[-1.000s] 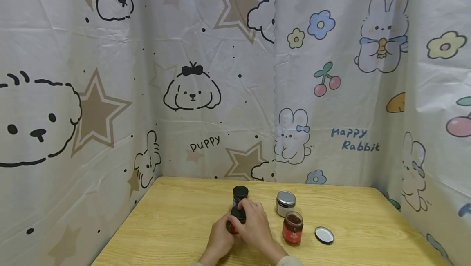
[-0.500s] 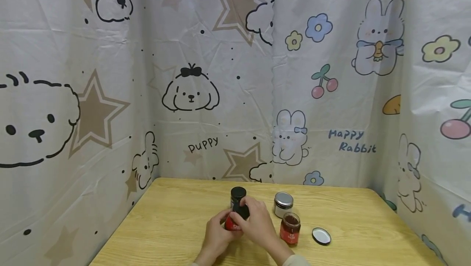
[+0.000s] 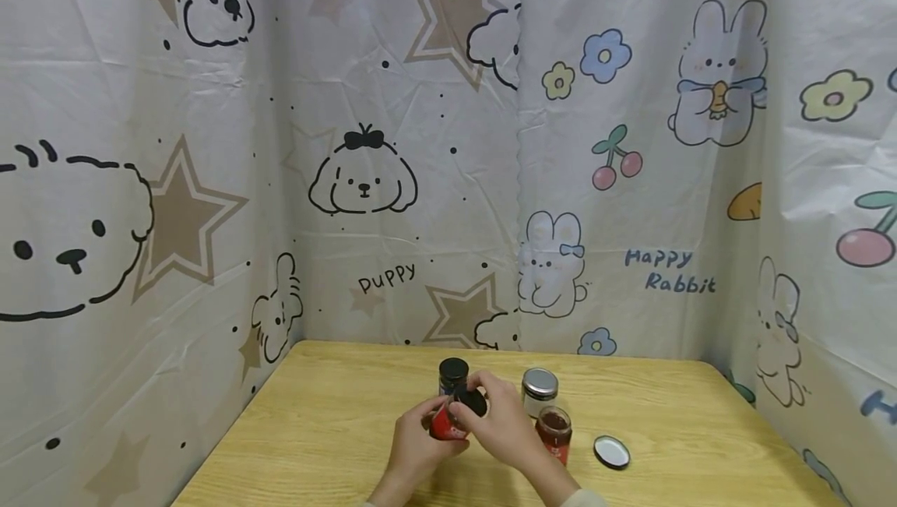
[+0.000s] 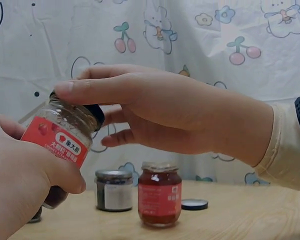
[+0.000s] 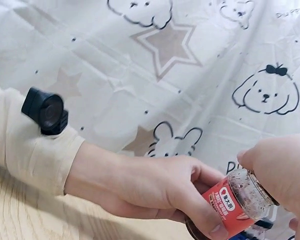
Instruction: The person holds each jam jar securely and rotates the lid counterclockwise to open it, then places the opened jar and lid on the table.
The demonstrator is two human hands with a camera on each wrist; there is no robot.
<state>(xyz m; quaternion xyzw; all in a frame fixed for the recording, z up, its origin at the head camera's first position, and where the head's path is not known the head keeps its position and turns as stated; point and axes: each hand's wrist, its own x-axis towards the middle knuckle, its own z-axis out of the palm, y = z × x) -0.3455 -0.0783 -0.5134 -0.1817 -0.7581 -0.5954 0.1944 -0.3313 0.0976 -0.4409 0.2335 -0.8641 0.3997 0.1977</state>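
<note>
My left hand (image 3: 413, 438) grips a glass jar with a red label (image 4: 54, 140), its fingers and thumb wrapped round the body. The jar leans over to the right, its top toward my other hand. My right hand (image 3: 503, 423) holds the jar's black lid (image 3: 476, 400) from above, thumb along the near side and fingers round the far edge. In the right wrist view, clear glass with dark residue (image 5: 247, 192) shows above the label, and the lid is mostly hidden behind the right hand.
A black-lidded jar (image 3: 453, 371) stands just behind my hands. To the right are a silver-lidded jar (image 3: 540, 390), a lidless jar of dark red contents (image 3: 554, 431) close to my right wrist, and a loose lid (image 3: 612, 452) with its white inside up. Printed curtains (image 3: 364, 258) surround the wooden table (image 3: 329, 390).
The red-labelled jar has gone from nearly upright to leaning right, with its black lid tipping the same way. My right hand has shifted slightly right, still on the lid.
</note>
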